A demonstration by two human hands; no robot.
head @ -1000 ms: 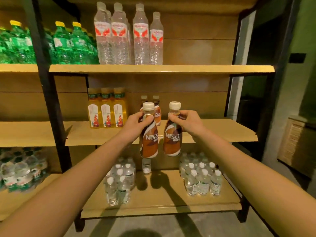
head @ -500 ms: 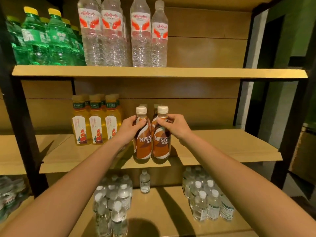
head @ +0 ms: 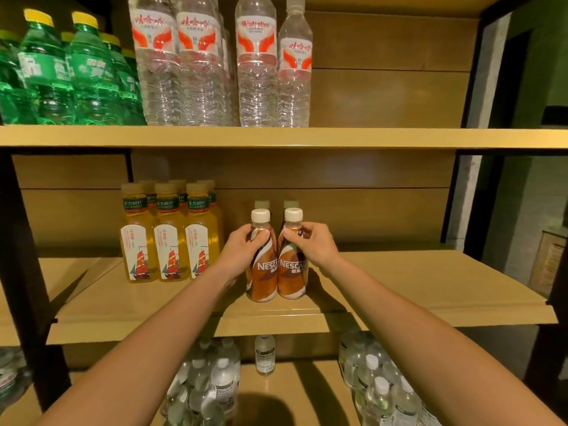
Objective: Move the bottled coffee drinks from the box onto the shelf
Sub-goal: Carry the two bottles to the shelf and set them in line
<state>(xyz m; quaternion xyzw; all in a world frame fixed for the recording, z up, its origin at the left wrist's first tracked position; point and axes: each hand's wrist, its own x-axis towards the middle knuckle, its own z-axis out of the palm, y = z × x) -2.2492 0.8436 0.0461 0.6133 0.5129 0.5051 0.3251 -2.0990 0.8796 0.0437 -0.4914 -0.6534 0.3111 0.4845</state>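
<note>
Two brown coffee bottles with white caps stand upright side by side on the middle shelf [head: 415, 290]. My left hand [head: 239, 253] grips the left coffee bottle [head: 261, 272] at its shoulder. My right hand [head: 310, 244] grips the right coffee bottle [head: 292, 272] the same way. Both bottle bases rest on the shelf board. Right behind them, the caps of two more coffee bottles [head: 276, 204] show at the back. The box is out of view.
Yellow tea bottles [head: 169, 238] stand left of the coffee on the same shelf. Tall water bottles [head: 215, 63] and green bottles [head: 70, 72] fill the shelf above. Small clear bottles [head: 209, 382] crowd the shelf below. Black uprights [head: 21, 272] frame the unit.
Both hands have carried the two coffee bottles forward from the shelf's front edge to a spot further in, right in front of the back pair, and the view has moved closer.
</note>
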